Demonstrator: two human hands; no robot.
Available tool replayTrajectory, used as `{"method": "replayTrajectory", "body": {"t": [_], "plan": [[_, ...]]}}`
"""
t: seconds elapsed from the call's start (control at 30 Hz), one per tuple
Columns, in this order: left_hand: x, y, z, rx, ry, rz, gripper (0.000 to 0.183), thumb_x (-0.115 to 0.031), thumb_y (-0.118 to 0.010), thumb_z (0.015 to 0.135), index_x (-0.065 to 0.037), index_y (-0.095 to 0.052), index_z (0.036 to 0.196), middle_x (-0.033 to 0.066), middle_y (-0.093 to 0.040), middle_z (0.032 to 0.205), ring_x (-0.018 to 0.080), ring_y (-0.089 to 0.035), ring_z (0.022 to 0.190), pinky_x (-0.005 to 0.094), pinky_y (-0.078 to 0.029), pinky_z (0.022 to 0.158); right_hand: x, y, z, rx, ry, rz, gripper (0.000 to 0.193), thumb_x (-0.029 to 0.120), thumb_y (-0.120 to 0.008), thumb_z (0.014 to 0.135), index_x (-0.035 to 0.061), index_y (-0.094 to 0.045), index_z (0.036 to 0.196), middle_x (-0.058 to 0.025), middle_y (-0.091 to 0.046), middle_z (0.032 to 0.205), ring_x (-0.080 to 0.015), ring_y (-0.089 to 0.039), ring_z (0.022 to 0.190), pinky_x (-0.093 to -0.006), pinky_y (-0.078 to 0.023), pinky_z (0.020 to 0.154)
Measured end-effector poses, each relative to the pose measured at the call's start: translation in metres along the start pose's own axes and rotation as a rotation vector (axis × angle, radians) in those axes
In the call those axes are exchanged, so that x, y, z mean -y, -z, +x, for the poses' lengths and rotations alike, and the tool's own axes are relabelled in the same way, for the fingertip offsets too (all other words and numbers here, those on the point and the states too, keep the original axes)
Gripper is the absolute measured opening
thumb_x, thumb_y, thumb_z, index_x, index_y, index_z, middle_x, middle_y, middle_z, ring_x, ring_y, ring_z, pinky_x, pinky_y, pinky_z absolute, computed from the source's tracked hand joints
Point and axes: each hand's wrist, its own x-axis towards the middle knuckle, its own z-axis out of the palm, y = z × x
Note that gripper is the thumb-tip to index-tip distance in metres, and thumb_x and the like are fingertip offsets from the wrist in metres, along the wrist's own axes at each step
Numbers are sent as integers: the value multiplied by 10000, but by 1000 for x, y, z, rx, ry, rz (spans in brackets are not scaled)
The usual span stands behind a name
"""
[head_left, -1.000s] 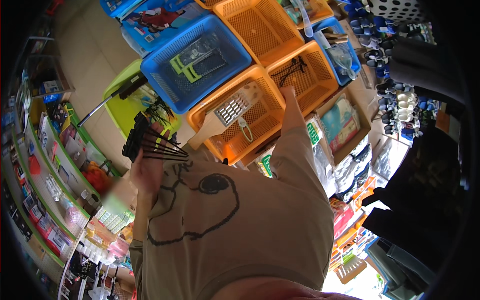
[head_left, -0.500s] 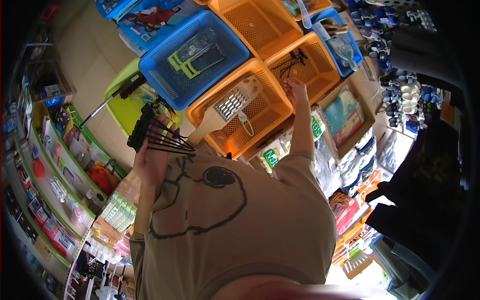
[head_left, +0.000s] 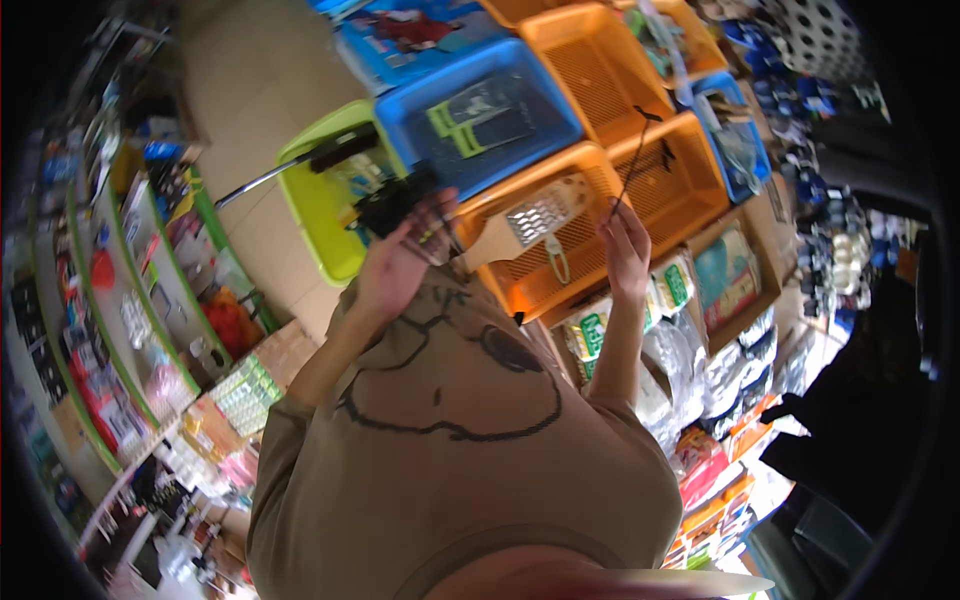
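My left hand [head_left: 395, 265] is closed around a bunch of thin black rods with bulky black ends [head_left: 395, 203], blurred by motion, at the edge of a yellow-green basket [head_left: 345, 262]. Between the fingers of my right hand [head_left: 627, 252] is one thin black rod [head_left: 630, 170] with a small crosspiece at its tip. It slants up over an orange basket [head_left: 690, 207], where another small black piece [head_left: 667, 155] lies. In the nearer orange basket [head_left: 540, 303], between my hands, rests a flat wooden-handled grater [head_left: 535, 218] with a pale loop beside it.
A blue basket [head_left: 400, 110] holds green-and-clear packaged items [head_left: 465, 125]. A brush with a metal pole [head_left: 300, 165] lies across the yellow-green basket. A smaller blue basket [head_left: 755, 165] and a cardboard box [head_left: 760, 285] stand right. Stocked shelves [head_left: 150, 330] line the left; shoes [head_left: 815, 250] hang far right.
My right hand has come up out of the far orange basket with a thin black rod. My left hand has moved right with its bunch. The whole view has shifted.
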Motion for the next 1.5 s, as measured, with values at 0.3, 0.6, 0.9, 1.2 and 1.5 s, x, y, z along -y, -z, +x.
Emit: {"method": "replayTrajectory", "body": {"t": [0.3,0.6,0.9,1.2,1.5], "plan": [[-46,-1,-13,61,29,41,459,-197,-401,1003,11,-377,1412,176,-449,1430,284,-427,1338,446,-319,1141,18,-141,-87,130,70,-127,256,-26,-468,976,-31,-582,1205,-48,-602,902,-102,-538,853,-246,-431,813],[-89,20,-36,165,34,11,563,-63,-486,884,4,-359,1428,196,-434,1447,293,-432,1339,457,-318,1145,24,-248,-151,280,146,-383,213,-57,-478,969,-55,-603,1141,-90,-618,930,-134,-574,855,-262,-461,782],[-119,55,-62,395,-14,-19,827,21,-585,706,-33,-283,1475,173,-356,1506,294,-342,1405,458,-280,1166,-5,-304,-178,296,25,-511,228,-31,-498,963,-37,-622,1154,-65,-625,905,-106,-561,807,-238,-446,729],[-141,72,-77,373,-33,109,655,-172,-619,923,-11,-293,1468,161,-381,1488,284,-359,1390,453,-295,1150,-30,-346,-197,306,69,-742,243,-37,-523,940,-33,-617,1164,-91,-640,903,-126,-592,795,-252,-465,716],[-154,78,-80,362,93,-2,552,-319,-427,1017,7,-321,1451,152,-411,1468,250,-372,1383,446,-278,1157,-51,-367,-211,257,-3,-640,235,-34,-510,952,-48,-606,1166,-97,-660,938,-140,-630,858,-261,-495,767]]}}
